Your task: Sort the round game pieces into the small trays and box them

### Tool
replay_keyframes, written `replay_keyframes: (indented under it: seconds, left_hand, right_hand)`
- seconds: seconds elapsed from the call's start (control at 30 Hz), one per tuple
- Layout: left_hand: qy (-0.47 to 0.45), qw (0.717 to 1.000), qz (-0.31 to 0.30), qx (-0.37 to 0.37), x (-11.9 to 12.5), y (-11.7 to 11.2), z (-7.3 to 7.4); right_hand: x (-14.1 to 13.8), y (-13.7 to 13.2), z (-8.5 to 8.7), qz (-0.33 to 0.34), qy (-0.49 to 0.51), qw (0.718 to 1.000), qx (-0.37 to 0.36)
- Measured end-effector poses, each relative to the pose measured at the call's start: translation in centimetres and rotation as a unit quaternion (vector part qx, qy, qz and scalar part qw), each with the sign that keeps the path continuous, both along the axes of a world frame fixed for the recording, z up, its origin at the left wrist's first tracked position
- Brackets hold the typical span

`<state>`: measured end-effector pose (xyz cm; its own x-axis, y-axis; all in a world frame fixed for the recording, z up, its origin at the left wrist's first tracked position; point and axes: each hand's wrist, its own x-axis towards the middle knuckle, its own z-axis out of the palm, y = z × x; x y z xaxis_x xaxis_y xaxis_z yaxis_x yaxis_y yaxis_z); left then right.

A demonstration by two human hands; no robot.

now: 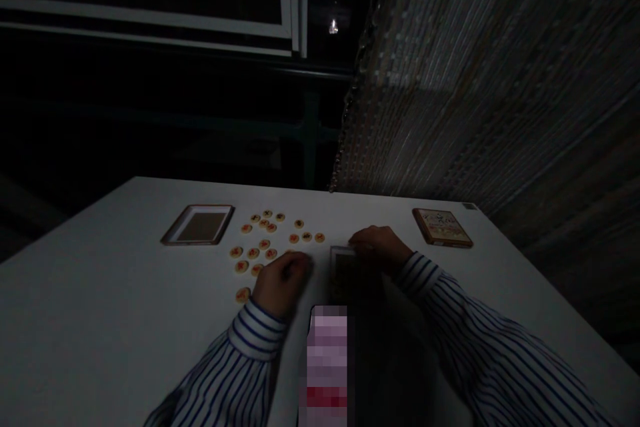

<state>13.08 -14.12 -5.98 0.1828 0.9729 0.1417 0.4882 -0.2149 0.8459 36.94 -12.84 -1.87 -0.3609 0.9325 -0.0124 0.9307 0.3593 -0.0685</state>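
Observation:
Many round xiangqi pieces (253,253) with red or dark characters lie scattered on the white table left of centre. Beside the nearest of them my left hand (283,280) is closed, its fingers curled with thumb and index together; whatever is in them is hidden. A dark shallow box (342,273) with a pale rim sits in front of me, its inside too dim to read. My right hand (380,247) is closed over the box's far right corner, with fingers bent at the rim.
A phone (327,353) with a blurred-out screen is at the near edge. Left, an open shallow tray (227,223) lies on the table (125,293). Right, a printed flat box (443,227) lies there. A bead curtain (425,80) hangs behind, beside a window frame (150,13).

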Motion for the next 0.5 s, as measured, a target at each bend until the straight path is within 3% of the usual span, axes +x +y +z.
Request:
replay_keyframes:
  seconds: [0.2, 0.33, 0.5]
  left_hand:
    - [0.135, 0.988, 0.036, 0.071, -2.6, 3.4, 0.7]
    - [0.202, 0.975, 0.023, 0.088, -2.3, 5.4, 0.6]
    - [0.221, 0.972, 0.007, 0.081, -1.4, 6.4, 0.4]
  right_hand:
    - [-3.3, 2.4, 0.3, 0.021, 0.012, 1.0, 0.007]
    - [-6.3, 4.7, -0.3, 0.039, -0.013, 0.999, 0.001]
    - [-8.6, 6.7, -1.6, 0.039, -0.062, 0.997, -0.024]
